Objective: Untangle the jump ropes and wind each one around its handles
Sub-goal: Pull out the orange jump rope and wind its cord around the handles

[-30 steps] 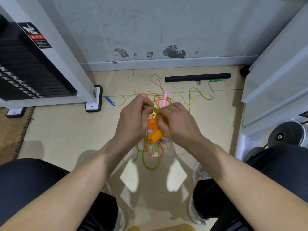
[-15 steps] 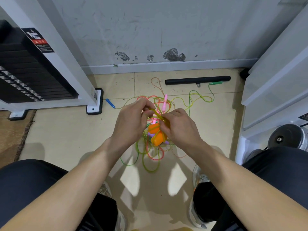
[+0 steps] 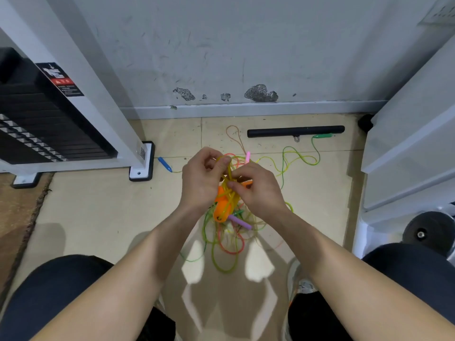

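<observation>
Jump ropes (image 3: 227, 239) start at the fingers: the left hand (image 3: 200, 183) pinches the upper loop of a yellow cord (image 3: 228, 172) between thumb and forefinger, and the right hand (image 3: 258, 190) pinches it just below. This probably keeps the turns taut around the orange handles (image 3: 222, 207) hanging beneath. Below them, thin green, pink and yellow strands lie knotted on the tiled floor (image 3: 98, 205), with a purple handle (image 3: 240, 222) among them.

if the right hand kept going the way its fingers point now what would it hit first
The right hand points left, toward the other hand. It would first meet the yellow rope it is pinching, then the left hand close behind it, though depth between them is unclear.
</observation>
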